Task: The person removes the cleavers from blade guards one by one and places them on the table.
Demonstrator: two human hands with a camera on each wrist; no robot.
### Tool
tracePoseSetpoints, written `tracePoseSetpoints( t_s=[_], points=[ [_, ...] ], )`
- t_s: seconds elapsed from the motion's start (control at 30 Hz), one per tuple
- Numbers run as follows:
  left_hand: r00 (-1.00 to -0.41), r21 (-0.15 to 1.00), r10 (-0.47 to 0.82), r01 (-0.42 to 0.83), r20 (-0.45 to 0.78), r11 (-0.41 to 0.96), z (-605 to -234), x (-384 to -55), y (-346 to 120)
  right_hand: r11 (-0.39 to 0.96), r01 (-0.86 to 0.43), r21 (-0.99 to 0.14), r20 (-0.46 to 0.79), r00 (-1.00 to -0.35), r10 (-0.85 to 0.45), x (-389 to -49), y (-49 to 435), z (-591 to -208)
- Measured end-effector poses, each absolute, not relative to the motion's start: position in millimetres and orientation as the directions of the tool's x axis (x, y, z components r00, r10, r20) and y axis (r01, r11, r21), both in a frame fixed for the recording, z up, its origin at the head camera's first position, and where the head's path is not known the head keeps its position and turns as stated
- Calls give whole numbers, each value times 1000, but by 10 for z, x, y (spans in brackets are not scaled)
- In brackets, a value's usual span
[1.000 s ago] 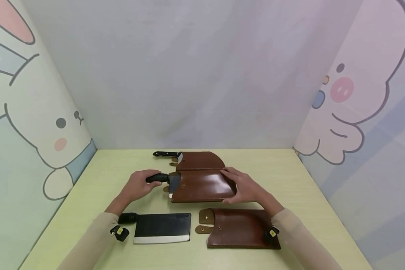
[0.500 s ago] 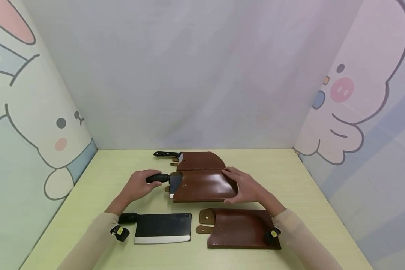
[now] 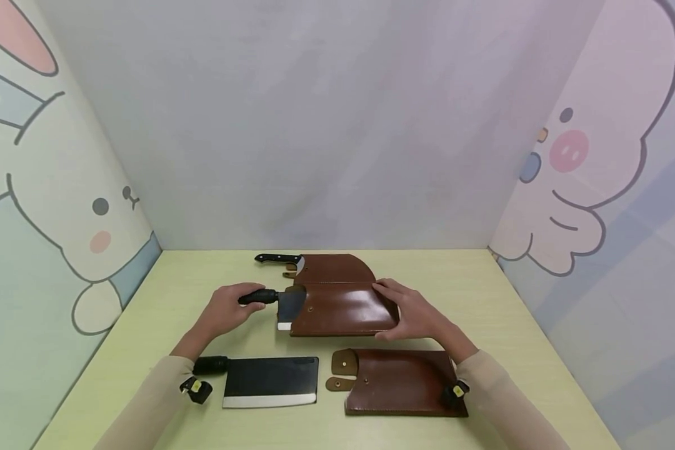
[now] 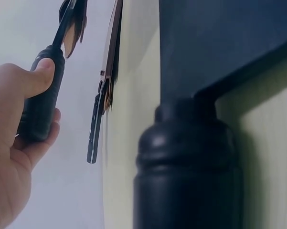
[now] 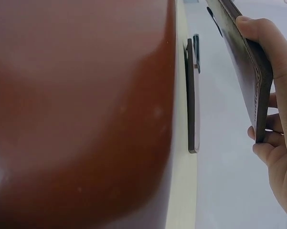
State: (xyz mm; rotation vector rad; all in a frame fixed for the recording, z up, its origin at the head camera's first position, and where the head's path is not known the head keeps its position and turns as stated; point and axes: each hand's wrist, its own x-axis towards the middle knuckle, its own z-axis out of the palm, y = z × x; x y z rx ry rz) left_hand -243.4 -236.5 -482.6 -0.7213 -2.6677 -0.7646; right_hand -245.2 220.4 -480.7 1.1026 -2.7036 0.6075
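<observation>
My left hand (image 3: 225,310) grips the black handle of a cleaver (image 3: 289,312), its thumb lying along the handle (image 4: 42,107) in the left wrist view. Most of the blade is hidden inside a glossy brown leather sheath (image 3: 343,310); a dark strip with a pale edge shows at the sheath's mouth. At the sheath's closed right end, my right hand (image 3: 413,312) holds it between thumb and fingers. The right wrist view has the sheath (image 5: 250,71) held up off the table, the thumb on one edge and fingertips at the other.
A second cleaver (image 3: 271,378) lies bare at front left, under the left forearm. Beside it to the right is another brown sheath (image 3: 399,378) with its straps undone. Behind the hands, a black-handled knife (image 3: 278,257) sits in a curved sheath (image 3: 337,267) near the back wall.
The left hand has shifted slightly left with the cleaver, so more blade shows at the sheath's mouth. The right hand and sheath have moved a little to the right.
</observation>
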Motion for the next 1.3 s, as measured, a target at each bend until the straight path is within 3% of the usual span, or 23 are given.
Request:
tracePoseSetpoints(
  t_s=[1.3],
  points=[
    [-848,408,375,514,375,755,-4801,-2399,-2618,630,-704,-328,346,-710,-613,-2402,2467,-4881]
  ],
)
